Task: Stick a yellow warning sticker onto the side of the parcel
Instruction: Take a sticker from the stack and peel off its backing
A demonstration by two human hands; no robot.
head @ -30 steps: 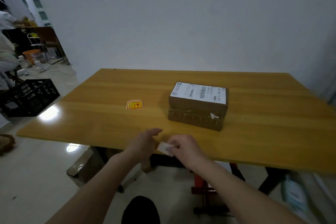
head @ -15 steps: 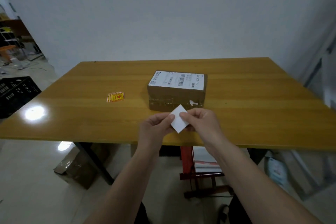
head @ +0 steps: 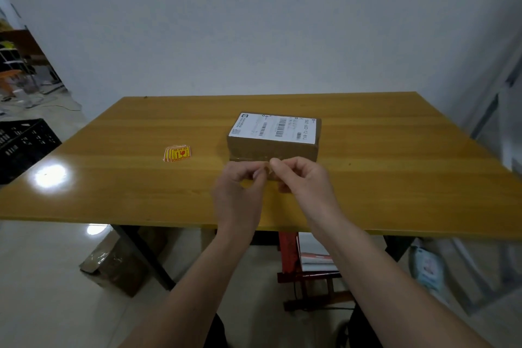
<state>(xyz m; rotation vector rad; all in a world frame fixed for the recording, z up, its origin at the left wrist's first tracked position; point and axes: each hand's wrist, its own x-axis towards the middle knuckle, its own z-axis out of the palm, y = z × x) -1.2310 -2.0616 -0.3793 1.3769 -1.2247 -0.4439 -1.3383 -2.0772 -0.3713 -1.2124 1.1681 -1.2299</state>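
Both hands, left (head: 240, 186) and right (head: 303, 178), meet fingertip to fingertip before parcel (head: 272, 138) near side, pinching something small; too blurred to identify. Sticker stack (head: 177, 153) lies left on table (head: 113, 178).

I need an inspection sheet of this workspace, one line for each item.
Surface: wooden table, glossy, with a light glare at left.
Job's things: parcel flat, label up; yellow stickers stacked to its left.
Clutter: nothing seen on the table.
Grippers: left hand and right hand pinch together before the parcel's near side; what they hold is hidden.
Cables: nothing seen clearly.
Surroundings: black crate, cardboard box on floor.
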